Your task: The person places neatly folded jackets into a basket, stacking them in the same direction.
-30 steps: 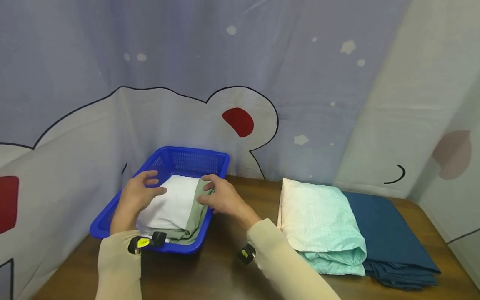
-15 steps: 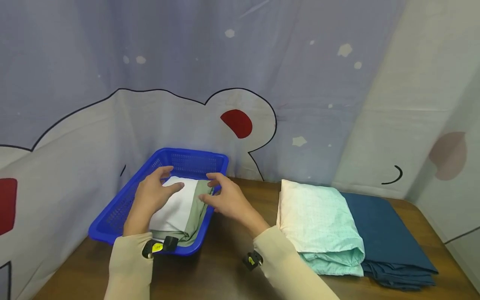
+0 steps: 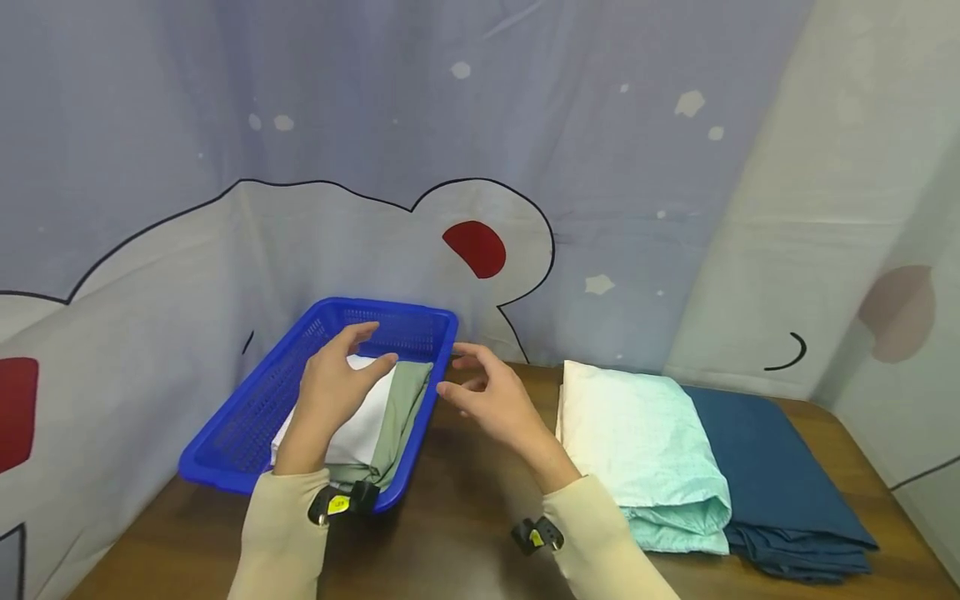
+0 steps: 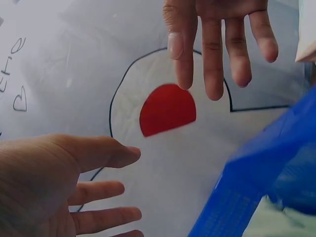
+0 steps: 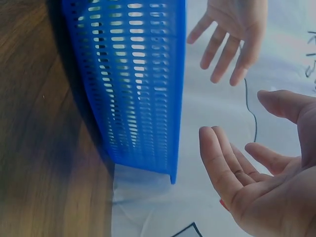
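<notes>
A blue plastic basket [image 3: 247, 417] with slotted walls stands at the left of the table. Inside, on its right side, lies folded cloth, white [image 3: 367, 429] with a sage green part [image 3: 405, 404]. Over the cloth hovers my left hand [image 3: 333, 392], fingers spread and holding nothing. My right hand [image 3: 491, 396] is in the air by the basket's right rim, its fingers loosely bent and nothing between them. In the left wrist view the left hand [image 4: 74, 182] appears above the basket's wall. The right wrist view shows the right hand [image 5: 261, 182] beside the slotted wall, palm visible.
On the right of the wooden table [image 3: 450, 533] lie a folded pale mint cloth [image 3: 637, 442] and a folded dark blue cloth [image 3: 780, 475], side by side. A printed curtain [image 3: 585, 167] hangs close behind the basket and table.
Both hands have moved to the right: the left from the basket's left side to over the cloth, the right from the cloth's edge to beyond the rim. The cloths have stayed put.
</notes>
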Tool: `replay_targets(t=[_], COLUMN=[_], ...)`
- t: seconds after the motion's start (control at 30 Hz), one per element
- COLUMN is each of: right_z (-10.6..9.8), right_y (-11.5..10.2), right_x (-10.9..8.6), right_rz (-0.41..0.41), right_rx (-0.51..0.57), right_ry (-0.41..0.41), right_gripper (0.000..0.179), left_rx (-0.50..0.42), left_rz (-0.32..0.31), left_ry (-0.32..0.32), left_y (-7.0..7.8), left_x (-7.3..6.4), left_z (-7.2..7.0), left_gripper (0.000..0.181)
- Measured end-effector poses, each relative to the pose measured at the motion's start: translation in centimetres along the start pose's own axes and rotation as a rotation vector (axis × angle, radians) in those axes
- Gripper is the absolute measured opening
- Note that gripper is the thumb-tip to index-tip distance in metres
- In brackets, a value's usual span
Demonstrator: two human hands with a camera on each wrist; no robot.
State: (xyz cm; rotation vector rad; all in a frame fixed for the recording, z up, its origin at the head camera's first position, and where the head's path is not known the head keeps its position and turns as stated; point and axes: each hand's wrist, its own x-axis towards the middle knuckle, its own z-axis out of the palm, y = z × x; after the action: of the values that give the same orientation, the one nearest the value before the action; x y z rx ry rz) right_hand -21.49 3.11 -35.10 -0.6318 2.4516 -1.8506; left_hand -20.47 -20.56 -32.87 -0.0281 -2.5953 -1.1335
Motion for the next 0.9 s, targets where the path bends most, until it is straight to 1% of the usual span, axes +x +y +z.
replay_targets(t=[0.27, 0.53, 0.73, 0.9], right_z=[-1.4, -3.1, -4.3, -5.9], right_y=[0.9, 2.0, 1.8, 1.6], right_x=[-1.9, -4.0, -4.8, -5.2], right_rz=[0.016, 0.02, 0.015, 0.029], right_rx=[0.02, 0.065, 0.003, -0.059], right_ry=[0.075, 0.127, 0.159, 0.181], right_gripper=[0.061, 0.062, 0.063, 0.065], left_rx=[-0.028, -0.063, -0.06, -0.068], left_rz=[0.047, 0.08, 0.113, 0.137], left_ry=[-0.008, -0.038, -0.039, -0.041], left_y=[1.0, 2.2, 3.1, 3.9], left_x=[0.0, -0.2, -0.2, -0.4], left_z=[1.1, 2.8, 3.7, 4.2], left_gripper=[0.059, 0.059, 0.059, 0.057])
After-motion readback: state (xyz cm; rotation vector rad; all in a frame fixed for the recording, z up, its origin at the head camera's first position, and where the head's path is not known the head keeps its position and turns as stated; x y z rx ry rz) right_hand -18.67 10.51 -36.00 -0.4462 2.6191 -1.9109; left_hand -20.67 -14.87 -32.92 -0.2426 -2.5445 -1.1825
